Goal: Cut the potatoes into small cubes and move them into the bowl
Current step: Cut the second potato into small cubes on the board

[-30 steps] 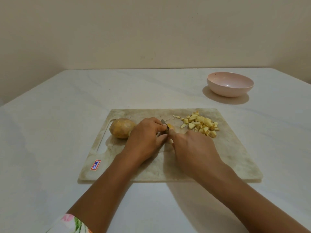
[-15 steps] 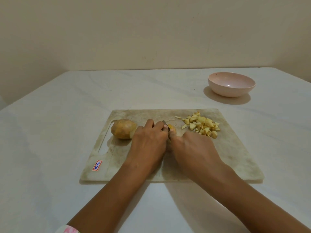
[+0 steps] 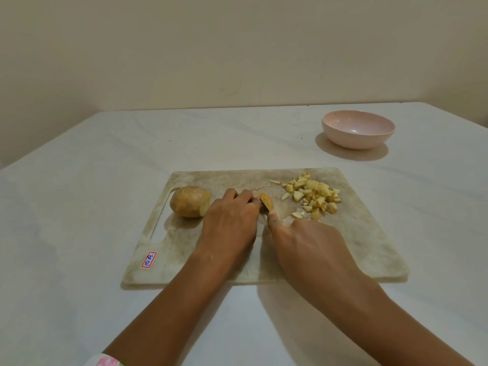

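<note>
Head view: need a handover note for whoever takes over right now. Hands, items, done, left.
Left hand holds a small potato piece on the cutting board, fingers curled over it.
Right hand grips the knife, blade mostly hidden, at that piece.
Cube pile lies on the board's far right. A large potato sits at its left end. The pink bowl stands on the table beyond the board with nothing in it.
Done: one pile cubed.
Left: finish this piece, cube the large potato, move all cubes into the bowl.

knife (image 3: 264, 206): handle under right hand (image 3: 311, 247) | potato piece (image 3: 267, 199): half behind left hand (image 3: 229, 223) | sleeve (image 3: 108, 361): cropped below
</note>
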